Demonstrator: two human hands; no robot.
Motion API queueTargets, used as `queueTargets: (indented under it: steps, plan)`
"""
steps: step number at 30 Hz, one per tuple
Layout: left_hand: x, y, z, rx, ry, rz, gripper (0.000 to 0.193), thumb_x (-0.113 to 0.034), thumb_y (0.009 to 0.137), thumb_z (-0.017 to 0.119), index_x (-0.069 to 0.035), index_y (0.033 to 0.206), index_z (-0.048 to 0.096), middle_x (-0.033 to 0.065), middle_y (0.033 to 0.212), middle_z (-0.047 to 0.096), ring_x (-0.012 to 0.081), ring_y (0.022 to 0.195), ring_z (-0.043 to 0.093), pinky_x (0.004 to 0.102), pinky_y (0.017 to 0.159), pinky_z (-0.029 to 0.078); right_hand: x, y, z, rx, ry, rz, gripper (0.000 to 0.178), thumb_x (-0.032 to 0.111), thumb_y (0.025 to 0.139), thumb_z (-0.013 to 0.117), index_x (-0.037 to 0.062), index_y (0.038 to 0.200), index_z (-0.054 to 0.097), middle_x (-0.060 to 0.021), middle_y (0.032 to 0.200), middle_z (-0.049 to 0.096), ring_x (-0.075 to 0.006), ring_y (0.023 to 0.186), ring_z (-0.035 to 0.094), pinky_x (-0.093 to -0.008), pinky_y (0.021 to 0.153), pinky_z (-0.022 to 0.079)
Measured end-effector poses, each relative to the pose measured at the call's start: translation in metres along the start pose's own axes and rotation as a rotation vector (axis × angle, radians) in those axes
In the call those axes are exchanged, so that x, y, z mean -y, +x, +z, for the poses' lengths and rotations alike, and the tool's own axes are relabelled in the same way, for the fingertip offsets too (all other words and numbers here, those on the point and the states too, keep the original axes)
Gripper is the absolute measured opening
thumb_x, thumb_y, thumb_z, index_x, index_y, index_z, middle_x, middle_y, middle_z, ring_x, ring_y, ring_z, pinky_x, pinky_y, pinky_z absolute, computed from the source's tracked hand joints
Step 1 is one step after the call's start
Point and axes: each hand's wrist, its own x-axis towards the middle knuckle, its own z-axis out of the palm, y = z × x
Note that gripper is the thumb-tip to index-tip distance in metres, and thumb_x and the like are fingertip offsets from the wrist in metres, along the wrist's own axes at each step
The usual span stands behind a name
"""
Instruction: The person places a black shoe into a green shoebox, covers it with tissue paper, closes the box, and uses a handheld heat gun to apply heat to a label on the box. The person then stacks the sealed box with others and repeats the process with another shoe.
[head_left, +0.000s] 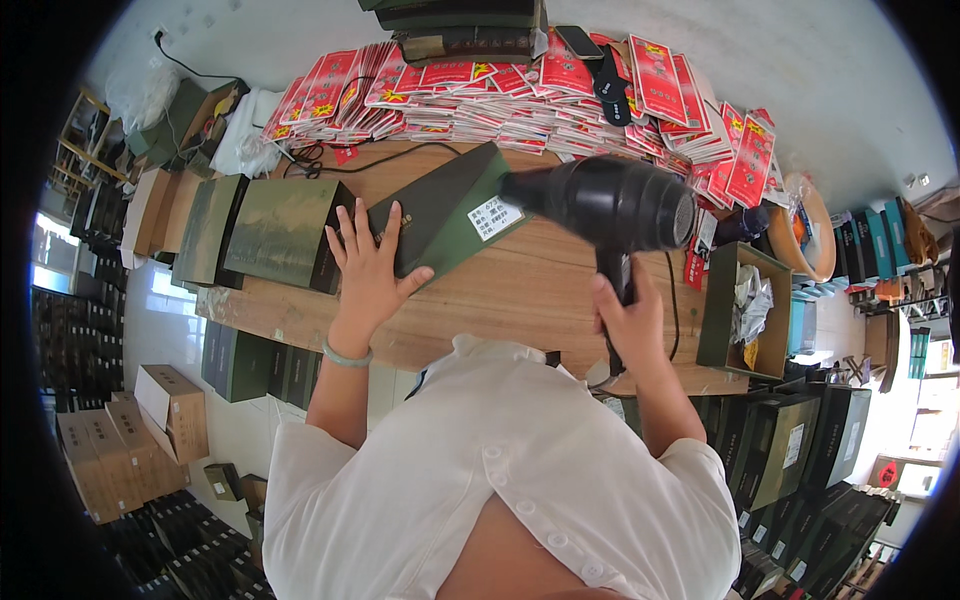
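My right hand [634, 310] is wrapped round the handle of a black hair dryer [620, 203]. The dryer's nozzle points left, close to a white printed label [496, 217] on the end of a dark green shoe box [430, 212]. That box lies tilted on the wooden table. With fingers spread, my left hand [370, 262] presses flat on the box's near left part; a pale bangle circles the wrist. Just left of this hand stands another green box [285, 235] with a landscape pattern.
Piles of red printed packets [480, 105] line the table's back, with a phone [578, 42] on top. An open box [745, 305] with crumpled paper sits at the right edge of the table [480, 285]. A cord runs behind the tilted box. Cartons [140, 440] and stacked boxes fill the floor.
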Motion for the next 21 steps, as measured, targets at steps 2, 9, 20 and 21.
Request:
queueTargets:
  steps: [2,9,20,21]
  plan:
    - [-0.003,0.000,-0.003,0.026,0.002,-0.004,0.103,-0.073,0.073,0.058,-0.016,0.153,0.025,0.0313,0.153,0.016,0.0521,0.141,0.010,0.0656,0.111,0.006,-0.008,-0.012,-0.002,0.048,-0.042,-0.070,0.044,0.023,0.088,0.072,-0.0019,0.119,0.051,-0.0003,0.065,0.053,-0.0068,0.048,0.051,-0.0228,0.042,0.040]
    - [-0.011,0.005,-0.018,0.150,-0.004,-0.051,0.125,-0.053,0.049,0.085,-0.017,0.152,0.025,0.0290,0.151,0.017,0.0498,0.140,0.013,0.0667,0.110,0.009,-0.023,0.008,-0.033,-0.127,0.078,0.089,0.032,0.017,0.083,0.077,0.0016,0.103,0.059,-0.0020,0.065,0.058,-0.0072,0.045,0.049,-0.0242,0.040,0.040]
    - [-0.022,-0.014,-0.043,0.203,-0.098,0.107,0.103,-0.034,0.053,0.079,-0.025,0.147,0.037,0.0279,0.138,0.028,0.0481,0.129,0.027,0.0675,0.107,0.017,-0.216,0.090,-0.148,-0.189,0.431,0.539,0.041,0.051,0.087,0.067,0.0182,0.108,0.056,-0.0019,0.060,0.050,-0.0120,0.046,0.049,-0.0254,0.042,0.040]
    - [-0.028,-0.019,-0.048,0.224,-0.104,0.114,0.104,-0.032,0.051,0.079,-0.026,0.146,0.038,0.0278,0.139,0.027,0.0479,0.129,0.026,0.0667,0.108,0.017,-0.244,0.090,-0.151,-0.164,0.429,0.518,0.044,0.057,0.086,0.065,0.0218,0.113,0.057,-0.0023,0.061,0.050,-0.0124,0.048,0.047,-0.0258,0.044,0.039]
